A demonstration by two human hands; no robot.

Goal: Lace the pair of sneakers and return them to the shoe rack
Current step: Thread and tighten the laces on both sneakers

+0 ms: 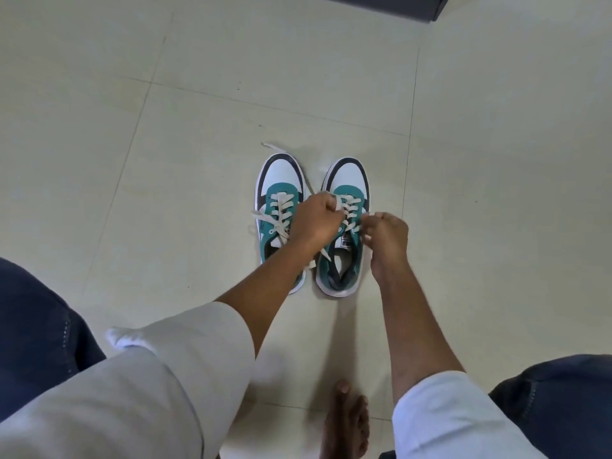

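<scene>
Well, both sneakers (313, 223) sit side by side on the floor (165, 127) — left hand (314, 220) and right hand (384, 231) each pinch the right shoe's soft, floppy lace (347, 207) (best gripped near its ends)

White sleeves (185, 359) pushed up both forearms, dark blue trousers (36, 326), possibly stitched denim, one bare foot (346, 422)

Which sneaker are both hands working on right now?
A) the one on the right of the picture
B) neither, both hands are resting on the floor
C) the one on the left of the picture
A: the left hand and right hand both pinch the lace over the right-side sneaker.
</scene>
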